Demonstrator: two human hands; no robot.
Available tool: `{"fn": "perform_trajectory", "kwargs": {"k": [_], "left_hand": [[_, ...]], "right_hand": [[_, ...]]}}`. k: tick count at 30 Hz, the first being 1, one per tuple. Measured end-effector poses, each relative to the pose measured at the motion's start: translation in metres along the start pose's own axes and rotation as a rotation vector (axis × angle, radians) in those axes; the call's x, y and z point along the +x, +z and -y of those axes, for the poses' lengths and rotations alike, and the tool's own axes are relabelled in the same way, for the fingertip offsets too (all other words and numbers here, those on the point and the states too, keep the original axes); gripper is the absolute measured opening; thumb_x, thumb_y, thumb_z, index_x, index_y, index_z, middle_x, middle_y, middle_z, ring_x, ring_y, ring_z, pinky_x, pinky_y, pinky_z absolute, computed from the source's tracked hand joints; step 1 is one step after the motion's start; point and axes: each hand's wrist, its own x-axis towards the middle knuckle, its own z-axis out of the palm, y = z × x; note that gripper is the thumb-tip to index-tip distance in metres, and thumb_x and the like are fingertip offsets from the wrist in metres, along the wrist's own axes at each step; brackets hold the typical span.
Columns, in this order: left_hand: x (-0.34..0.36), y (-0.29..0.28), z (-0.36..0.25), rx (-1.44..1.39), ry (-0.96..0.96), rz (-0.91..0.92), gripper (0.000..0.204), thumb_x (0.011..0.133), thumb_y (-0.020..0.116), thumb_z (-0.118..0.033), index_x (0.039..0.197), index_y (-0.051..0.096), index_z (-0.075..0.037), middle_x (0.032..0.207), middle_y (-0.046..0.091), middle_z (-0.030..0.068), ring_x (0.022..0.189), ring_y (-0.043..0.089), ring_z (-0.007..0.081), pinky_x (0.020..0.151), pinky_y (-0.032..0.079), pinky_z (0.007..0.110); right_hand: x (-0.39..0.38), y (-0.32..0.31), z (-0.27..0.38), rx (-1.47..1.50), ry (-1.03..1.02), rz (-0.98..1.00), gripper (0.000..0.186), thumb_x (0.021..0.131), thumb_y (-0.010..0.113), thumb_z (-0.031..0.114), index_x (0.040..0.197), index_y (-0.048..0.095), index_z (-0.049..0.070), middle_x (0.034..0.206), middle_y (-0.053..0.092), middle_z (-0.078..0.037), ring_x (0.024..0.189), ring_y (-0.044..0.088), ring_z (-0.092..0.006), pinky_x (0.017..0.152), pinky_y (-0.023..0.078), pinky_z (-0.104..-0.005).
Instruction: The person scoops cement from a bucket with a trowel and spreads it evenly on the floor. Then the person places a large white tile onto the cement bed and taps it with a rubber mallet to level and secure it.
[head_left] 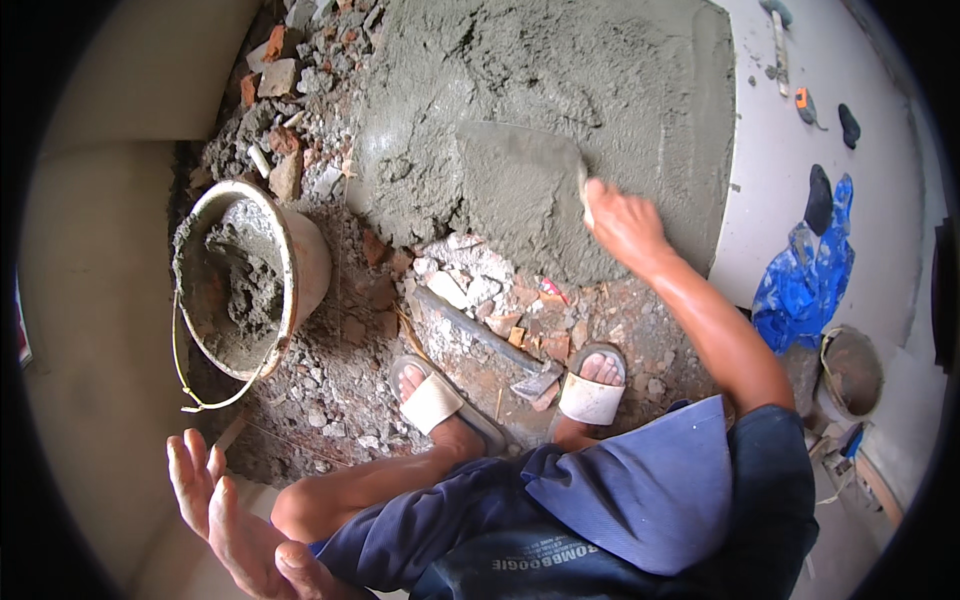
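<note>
My right hand (622, 226) is closed round the handle of a plastering trowel (525, 150). The trowel's broad blade lies against a bed of wet grey mortar (640, 80), and mortar smears hide part of its outline. Much of the mortar is smoothed, with rough lumps along its left and near edges. At the lower left, my left hand (225, 520) is raised with its fingers apart and nothing in it. Just beyond that hand stands a white bucket (312, 262) with mortar inside and a wire handle hanging down its side.
Broken brick and rubble (285, 150) cover the ground on the left and round my sandalled feet. A hammer (475, 330) lies between my feet and the mortar. On the pale floor at right are a tape measure (805, 104), blue plastic (805, 275) and a second bucket (852, 370).
</note>
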Motion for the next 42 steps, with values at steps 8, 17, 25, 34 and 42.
{"fn": "perform_trajectory", "kwargs": {"k": [8, 17, 25, 34, 42], "left_hand": [[-0.001, 0.001, -0.016, -0.007, -0.014, 0.047, 0.065, 0.096, 0.046, -0.051, 0.128, 0.052, 0.005, 0.145, 0.033, 0.0327, 0.134, 0.038, 0.044, 0.111, 0.026, 0.053], [-0.007, -0.006, -0.018, 0.004, 0.008, 0.074, 0.066, 0.095, 0.047, -0.052, 0.129, 0.051, 0.005, 0.145, 0.033, 0.0324, 0.134, 0.038, 0.044, 0.111, 0.026, 0.054], [-0.013, -0.008, -0.014, -0.01, 0.018, 0.079, 0.063, 0.095, 0.048, -0.051, 0.13, 0.052, 0.001, 0.145, 0.032, 0.0321, 0.133, 0.038, 0.0444, 0.109, 0.031, 0.053], [-0.014, -0.006, -0.02, 0.024, 0.048, 0.135, 0.062, 0.095, 0.048, -0.05, 0.13, 0.052, 0.001, 0.145, 0.034, 0.0308, 0.134, 0.038, 0.0441, 0.109, 0.029, 0.055], [0.0, 0.001, -0.016, 0.02, 0.035, 0.18, 0.062, 0.092, 0.055, -0.05, 0.126, 0.054, 0.003, 0.142, 0.038, 0.0308, 0.13, 0.042, 0.0431, 0.104, 0.037, 0.052]], "right_hand": [[0.005, 0.002, -0.001, 0.266, -0.195, -0.663, 0.028, 0.085, 0.067, 0.012, 0.1, 0.046, 0.002, 0.086, 0.06, -0.018, 0.069, 0.067, -0.0268, 0.057, 0.059, -0.0379], [0.016, 0.014, -0.01, 0.13, -0.03, -0.263, 0.008, 0.093, 0.051, 0.005, 0.097, 0.044, 0.004, 0.075, 0.059, -0.013, 0.061, 0.065, -0.0222, 0.049, 0.057, -0.0329], [0.019, 0.005, -0.007, 0.198, -0.079, -0.52, 0.005, 0.093, 0.049, 0.005, 0.092, 0.044, 0.004, 0.071, 0.056, -0.012, 0.058, 0.063, -0.0234, 0.048, 0.056, -0.0345], [0.04, 0.017, -0.027, 0.107, -0.053, -0.326, 0.005, 0.086, 0.047, -0.003, 0.085, 0.051, -0.001, 0.072, 0.064, -0.019, 0.062, 0.069, -0.0272, 0.051, 0.057, -0.038], [0.014, 0.016, -0.021, 0.211, -0.176, 0.051, 0.004, 0.085, 0.049, 0.003, 0.087, 0.05, -0.001, 0.059, 0.055, -0.009, 0.045, 0.056, -0.0204, 0.04, 0.051, -0.0335]]}}
